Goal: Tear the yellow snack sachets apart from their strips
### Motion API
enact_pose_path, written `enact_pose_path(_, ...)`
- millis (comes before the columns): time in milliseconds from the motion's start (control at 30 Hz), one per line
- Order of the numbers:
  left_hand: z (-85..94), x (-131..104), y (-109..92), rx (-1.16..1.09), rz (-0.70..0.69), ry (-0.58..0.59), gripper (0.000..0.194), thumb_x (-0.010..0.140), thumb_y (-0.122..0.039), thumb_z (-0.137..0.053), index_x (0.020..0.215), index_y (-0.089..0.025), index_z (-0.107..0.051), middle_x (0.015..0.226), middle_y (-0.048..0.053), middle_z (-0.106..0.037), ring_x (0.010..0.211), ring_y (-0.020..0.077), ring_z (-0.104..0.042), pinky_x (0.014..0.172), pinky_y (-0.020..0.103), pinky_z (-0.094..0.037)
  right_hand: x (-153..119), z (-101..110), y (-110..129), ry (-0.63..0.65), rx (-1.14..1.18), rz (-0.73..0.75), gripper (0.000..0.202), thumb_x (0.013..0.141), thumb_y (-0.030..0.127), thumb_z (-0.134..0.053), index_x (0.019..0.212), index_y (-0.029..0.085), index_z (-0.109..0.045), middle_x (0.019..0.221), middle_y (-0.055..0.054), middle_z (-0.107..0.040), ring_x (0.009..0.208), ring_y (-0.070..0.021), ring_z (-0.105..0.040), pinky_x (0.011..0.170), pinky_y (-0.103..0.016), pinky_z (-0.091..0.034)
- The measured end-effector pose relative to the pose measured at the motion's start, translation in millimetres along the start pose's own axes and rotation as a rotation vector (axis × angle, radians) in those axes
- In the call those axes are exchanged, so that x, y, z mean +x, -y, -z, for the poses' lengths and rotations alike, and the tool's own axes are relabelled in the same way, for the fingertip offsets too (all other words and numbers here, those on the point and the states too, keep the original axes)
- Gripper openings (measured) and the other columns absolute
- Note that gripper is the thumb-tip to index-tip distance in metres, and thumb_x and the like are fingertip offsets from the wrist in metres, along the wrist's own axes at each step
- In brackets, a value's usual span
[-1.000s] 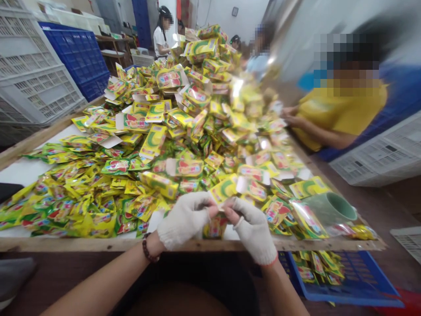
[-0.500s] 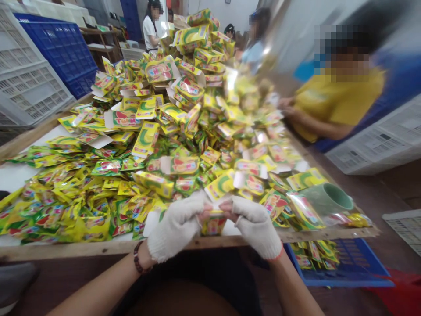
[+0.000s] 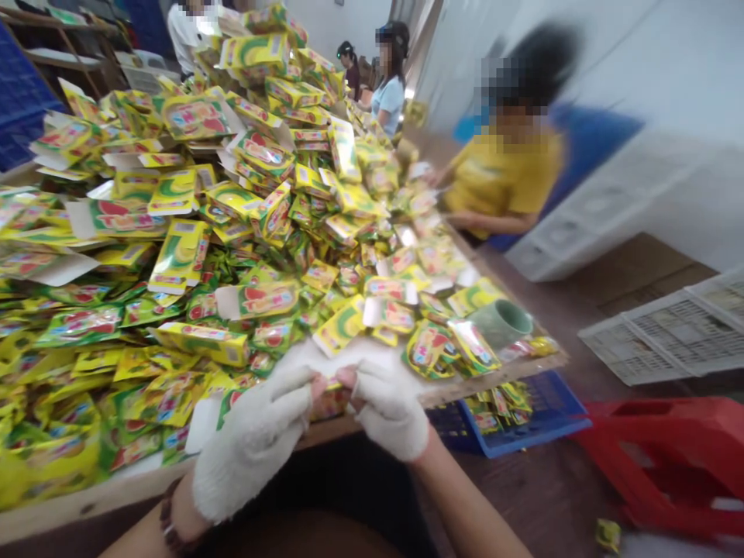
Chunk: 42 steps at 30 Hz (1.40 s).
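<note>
Both my hands wear white knit gloves with bare fingertips. My left hand and my right hand meet at the table's near edge, closed on one small yellow candy box between them. Thumbs and fingertips press on its top end; most of the box is hidden behind the fingers. Beside my left hand lies another box with a white flap, partly covered by the glove. Green and yellow sachets are heaped to the left. Beyond my hands sit more printed boxes.
A tall pile of boxes fills the table's far side. A green cup stands at the right edge, above a blue crate holding sachets. A red stool is on the floor. A co-worker in yellow works at the right side.
My view has swung to the right, so the table and pile appear further left and the red stool shows more. Both hands still hold the box, its front now less visible.
</note>
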<state>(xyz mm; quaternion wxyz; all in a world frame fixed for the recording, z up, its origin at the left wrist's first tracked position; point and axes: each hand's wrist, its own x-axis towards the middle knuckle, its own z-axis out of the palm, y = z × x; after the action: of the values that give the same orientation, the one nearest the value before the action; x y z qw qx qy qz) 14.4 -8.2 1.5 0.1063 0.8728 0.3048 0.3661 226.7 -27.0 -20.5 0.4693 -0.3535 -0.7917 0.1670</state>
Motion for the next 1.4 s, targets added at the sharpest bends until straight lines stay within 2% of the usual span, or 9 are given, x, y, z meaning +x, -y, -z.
enact_pose_path(233,-12.6,18.8,-0.8,-0.025,0.208,-0.038,0.024,0.089,-0.022,-0.05,0.107,-0.021,-0.066,0.114,0.007,-0.068,0.108,0.0207,-0.063,0.093,0.03,-0.053,15.5,-2.2,9.0,-0.099,0.041,-0.382,0.026,0.083,0.018,-0.056,0.107,0.021,-0.066,0.094,-0.004,-0.069,0.084,-0.0183,-0.064,0.077,-0.03,-0.054)
enact_pose_path(367,-14.6,23.5,7.1,0.026,0.277,-0.047,0.028,0.088,-0.028,-0.051,0.112,-0.02,-0.063,0.117,0.009,-0.066,0.114,0.0241,-0.06,0.098,0.037,-0.049,18.4,54.9,-0.9,-0.299,-0.047,-0.68,0.03,0.088,0.034,-0.045,0.105,0.018,-0.064,0.082,-0.004,-0.066,0.069,-0.0173,-0.06,0.063,-0.028,-0.051)
enact_pose_path(467,-3.6,24.1,16.1,0.057,0.264,-0.015,0.02,0.088,-0.025,-0.048,0.091,-0.02,-0.067,0.102,0.008,-0.069,0.1,0.0222,-0.064,0.089,0.034,-0.052,15.1,115.4,-22.8,-0.358,-0.431,-0.764,0.034,0.084,0.035,-0.044,0.103,0.015,-0.064,0.074,-0.004,-0.063,0.064,-0.0186,-0.055,0.059,-0.029,-0.046)
enact_pose_path(633,20.4,16.8,25.2,0.167,0.259,-0.05,0.018,0.086,-0.02,-0.047,0.084,-0.019,-0.065,0.093,0.006,-0.069,0.089,0.0201,-0.065,0.08,0.029,-0.053,12.8,157.1,-54.4,-0.14,-0.972,-0.768,0.031,0.076,0.029,-0.049,0.094,0.014,-0.069,0.074,-0.01,-0.064,0.066,-0.025,-0.055,0.062,-0.035,-0.043)
enact_pose_path(800,37.4,12.1,23.3,0.203,0.331,-0.089,0.014,0.087,-0.021,-0.049,0.089,-0.02,-0.062,0.091,0.004,-0.066,0.087,0.0182,-0.064,0.079,0.028,-0.051,45.9,99.0,-42.8,-0.127,-0.829,-0.33,0.025,0.083,0.024,-0.048,0.098,0.015,-0.066,0.092,-0.012,-0.065,0.088,-0.026,-0.059,0.077,-0.035,-0.046)
enact_pose_path(967,61.5,11.2,24.0,0.287,0.497,-0.231,0.011,0.086,-0.025,-0.05,0.091,-0.021,-0.06,0.091,0.003,-0.062,0.087,0.0192,-0.061,0.078,0.03,-0.049,96.5,8.3,-25.3,0.256,-0.558,-0.142,0.018,0.083,0.014,-0.05,0.085,0.019,-0.067,0.084,-0.006,-0.062,0.08,-0.0191,-0.057,0.071,-0.028,-0.042)
enact_pose_path(1100,84.9,-3.6,30.5,0.33,0.576,-0.268,0.013,0.087,-0.027,-0.049,0.093,-0.021,-0.059,0.091,0.004,-0.062,0.087,0.021,-0.06,0.079,0.033,-0.048,117.7,-40.2,-23.5,0.469,-0.54,-0.02,0.024,0.081,0.018,-0.057,0.101,0.022,-0.068,0.096,-0.008,-0.06,0.082,-0.0212,-0.054,0.069,-0.03,-0.038)
enact_pose_path(1300,109.2,-38.2,40.0,0.335,0.722,0.035,0.017,0.086,-0.03,-0.049,0.079,-0.022,-0.062,0.078,0.001,-0.066,0.073,0.0179,-0.061,0.069,0.028,-0.045,115.4,-47.1,-24.1,0.419,-0.378,0.01,0.021,0.078,0.011,-0.053,0.084,0.02,-0.071,0.089,-0.008,-0.062,0.08,-0.0206,-0.055,0.07,-0.031,-0.04)
enact_pose_path(1400,103.5,-46.3,40.4,0.47,0.715,0.148,0.015,0.084,-0.03,-0.051,0.086,-0.021,-0.064,0.089,0.004,-0.066,0.081,0.0211,-0.062,0.072,0.03,-0.046,100.4,-38.1,-19.2,0.247,-0.109,-0.161,0.03,0.078,0.009,-0.048,0.096,0.02,-0.069,0.085,-0.005,-0.065,0.08,-0.0198,-0.058,0.073,-0.03,-0.044)
